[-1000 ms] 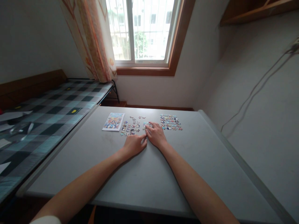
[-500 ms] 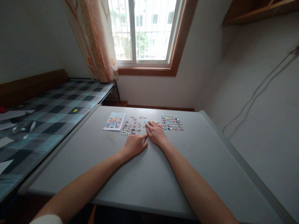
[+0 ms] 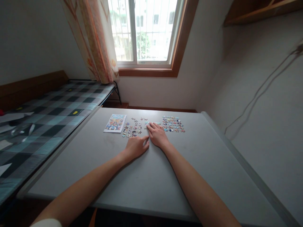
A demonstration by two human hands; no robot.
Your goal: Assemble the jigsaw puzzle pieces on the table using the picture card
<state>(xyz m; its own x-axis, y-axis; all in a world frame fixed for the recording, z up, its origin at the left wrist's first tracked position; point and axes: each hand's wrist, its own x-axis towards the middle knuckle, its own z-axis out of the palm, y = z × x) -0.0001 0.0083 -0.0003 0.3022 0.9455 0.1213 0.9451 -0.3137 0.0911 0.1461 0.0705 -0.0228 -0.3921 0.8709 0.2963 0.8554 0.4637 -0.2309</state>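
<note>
Puzzle patch (image 3: pixel 147 123): on the far half of the worktop (image 3: pixel 139 183), partly hidden under my fingers.
Right hand (image 3: pixel 157 135): laid over the patch, palm down, fingers stretched out and close together.
Left hand (image 3: pixel 136 146): just beside my right, forefinger pointing toward it, thumb apart; whether it pinches a piece I cannot tell.
Loose pieces, left (image 3: pixel 132 129): scattered between the patch and the picture sheet (image 3: pixel 115 123).
Loose pieces, right (image 3: pixel 174 124): bunched beside the patch.
Bed (image 3: pixel 54 110): checked, left of me.
</note>
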